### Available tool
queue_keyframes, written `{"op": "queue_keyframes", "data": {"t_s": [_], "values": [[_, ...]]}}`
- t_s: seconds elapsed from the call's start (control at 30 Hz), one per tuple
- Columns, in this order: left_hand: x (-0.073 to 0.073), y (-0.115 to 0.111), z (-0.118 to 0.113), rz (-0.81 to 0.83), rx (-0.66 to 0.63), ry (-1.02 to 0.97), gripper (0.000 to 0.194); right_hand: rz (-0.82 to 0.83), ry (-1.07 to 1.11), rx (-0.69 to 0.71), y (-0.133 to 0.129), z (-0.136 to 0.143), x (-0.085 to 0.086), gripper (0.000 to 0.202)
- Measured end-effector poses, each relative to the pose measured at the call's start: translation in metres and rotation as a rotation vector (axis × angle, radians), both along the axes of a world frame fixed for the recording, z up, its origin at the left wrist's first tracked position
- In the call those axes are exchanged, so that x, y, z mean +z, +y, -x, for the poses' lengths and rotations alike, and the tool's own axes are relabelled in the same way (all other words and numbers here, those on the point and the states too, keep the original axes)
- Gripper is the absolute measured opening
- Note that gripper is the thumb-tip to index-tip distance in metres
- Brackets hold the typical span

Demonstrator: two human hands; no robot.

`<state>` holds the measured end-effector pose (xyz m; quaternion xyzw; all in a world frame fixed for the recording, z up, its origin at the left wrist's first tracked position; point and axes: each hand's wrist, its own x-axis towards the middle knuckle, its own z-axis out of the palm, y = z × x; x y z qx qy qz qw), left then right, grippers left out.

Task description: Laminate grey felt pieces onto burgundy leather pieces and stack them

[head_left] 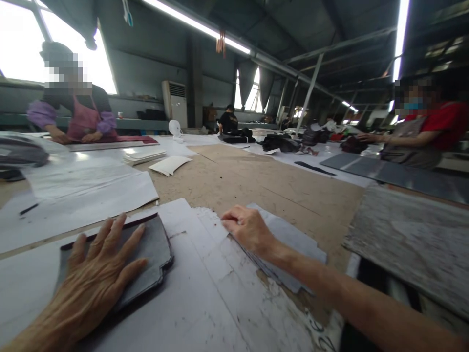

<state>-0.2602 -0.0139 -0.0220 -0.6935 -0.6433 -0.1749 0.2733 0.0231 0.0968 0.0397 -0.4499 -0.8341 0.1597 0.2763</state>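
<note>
My left hand (106, 264) lies flat with its fingers spread on a grey cut fabric piece (156, 249), which has a dark folded strip along its far edge and a notched right corner. That piece rests on white paper (186, 293). To the right, a stack of light grey cut pieces (293, 239) lies on the table, partly covered by my right hand (249, 227) and forearm. The fingers of my right hand are curled into a pinch at the stack's left corner. What sits between those fingertips, if anything, is too small to make out.
The brown board tabletop (256, 176) stretches ahead. White sheets (110, 186) and cream cut pieces (170, 165) lie at left. A worn grey board (414, 234) stands at right. People work at far left and right. A small white fan (175, 129) stands at the back.
</note>
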Motion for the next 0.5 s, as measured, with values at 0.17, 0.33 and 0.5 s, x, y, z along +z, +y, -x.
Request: {"op": "queue_keyframes", "data": {"t_s": [0.17,0.33,0.5], "values": [[0.028,-0.018,-0.017,-0.121,-0.01,-0.073,0.044,0.029,-0.093,-0.092,-0.026,-0.104,-0.013,0.007],[0.037,-0.02,-0.086,0.004,-0.29,-0.23,0.036,0.081,-0.112,-0.085,-0.028,-0.129,-0.028,0.009],[0.036,-0.02,-0.18,0.364,-0.546,-0.329,0.018,0.074,-0.084,0.049,-0.019,-0.135,-0.043,0.012]]}}
